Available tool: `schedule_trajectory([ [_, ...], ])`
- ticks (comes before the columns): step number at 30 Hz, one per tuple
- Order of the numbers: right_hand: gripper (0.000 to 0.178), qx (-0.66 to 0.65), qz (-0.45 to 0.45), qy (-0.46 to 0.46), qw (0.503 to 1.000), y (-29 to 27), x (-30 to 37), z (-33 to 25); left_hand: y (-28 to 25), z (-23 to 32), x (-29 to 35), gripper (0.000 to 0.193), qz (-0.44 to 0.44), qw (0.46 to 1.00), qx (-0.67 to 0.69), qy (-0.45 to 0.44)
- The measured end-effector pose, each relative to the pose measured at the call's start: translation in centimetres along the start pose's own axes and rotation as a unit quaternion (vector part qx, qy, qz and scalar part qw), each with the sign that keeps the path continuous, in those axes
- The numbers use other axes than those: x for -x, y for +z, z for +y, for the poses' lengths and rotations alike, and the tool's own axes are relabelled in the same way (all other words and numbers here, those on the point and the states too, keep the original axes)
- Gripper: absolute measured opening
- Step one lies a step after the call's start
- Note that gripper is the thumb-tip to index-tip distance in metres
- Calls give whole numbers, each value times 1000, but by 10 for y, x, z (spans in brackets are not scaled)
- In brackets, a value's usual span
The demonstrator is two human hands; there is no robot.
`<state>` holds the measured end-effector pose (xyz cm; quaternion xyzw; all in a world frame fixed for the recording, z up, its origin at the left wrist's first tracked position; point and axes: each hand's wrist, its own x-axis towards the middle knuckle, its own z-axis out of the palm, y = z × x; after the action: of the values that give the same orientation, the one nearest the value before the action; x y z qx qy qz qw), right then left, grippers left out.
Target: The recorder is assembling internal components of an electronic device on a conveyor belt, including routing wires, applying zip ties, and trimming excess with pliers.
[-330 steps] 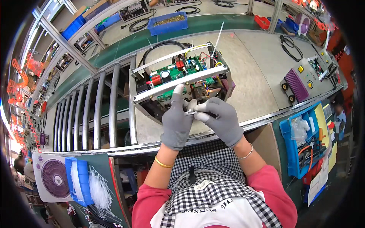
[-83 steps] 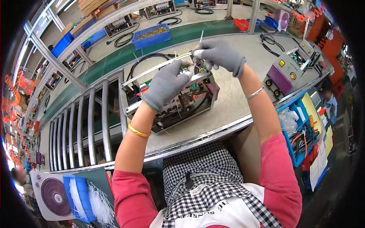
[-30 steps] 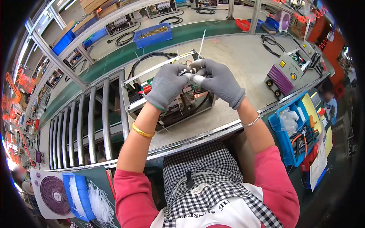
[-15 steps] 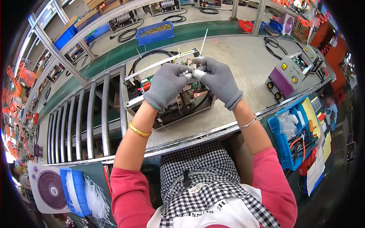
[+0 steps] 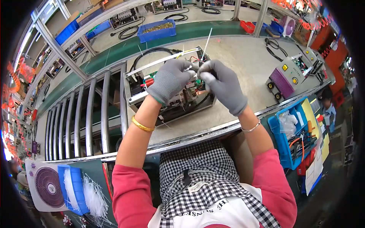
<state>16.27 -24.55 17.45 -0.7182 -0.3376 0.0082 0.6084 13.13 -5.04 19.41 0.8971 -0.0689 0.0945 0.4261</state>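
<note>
Both my hands wear grey gloves with pale fingertips and meet over an open electrical unit [image 5: 135, 98], a metal frame holding circuit boards and wires. My left hand [image 5: 172, 80] has thumb and fingers pinched together above the wiring; what lies between them is hidden. Beside it, my right hand [image 5: 225, 86] is closed in a pinch at the base of a long white cable tie [image 5: 207, 42]. The tie's free end sticks up and leans right. Red, yellow and dark wires show around the fingertips. A black power cord [image 5: 146, 54] curves behind the frame.
A metal roller conveyor [image 5: 90, 117] runs to the left. At right stand a purple-sided unit [image 5: 284, 80] and a blue tool tray [image 5: 283, 152]. Lower left are a blue bin [image 5: 78, 190] and loose white cable ties [image 5: 96, 199]. A blue bin of small brass-coloured parts [image 5: 156, 31] stands behind.
My right hand has drawn slightly to the right and down, so a small gap shows between the hands. The cable tie's tip has shifted slightly right.
</note>
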Motion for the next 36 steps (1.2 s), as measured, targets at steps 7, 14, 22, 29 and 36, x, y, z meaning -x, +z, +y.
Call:
schedule_trajectory([
  [7, 12, 163, -4, -91, 982, 12, 18, 29, 3, -8, -4, 28, 19, 1000, -10, 14],
  [14, 11, 193, 81, -185, 960, 27, 27, 43, -4, 21, 24, 33, 159, 981, 55, 98],
  [22, 20, -11, -20, -84, 996, 30, 79, 48, 56, 7, 128, 54, 27, 984, 116, -132],
  [29, 28, 52, -189, 72, 978, 51, 104, 64, 112, -53, 155, 76, 8, 981, 114, -157],
  [36, 21, 42, -107, 60, 992, 55, 102, 71, 127, -75, 145, 75, 64, 976, 122, -168],
])
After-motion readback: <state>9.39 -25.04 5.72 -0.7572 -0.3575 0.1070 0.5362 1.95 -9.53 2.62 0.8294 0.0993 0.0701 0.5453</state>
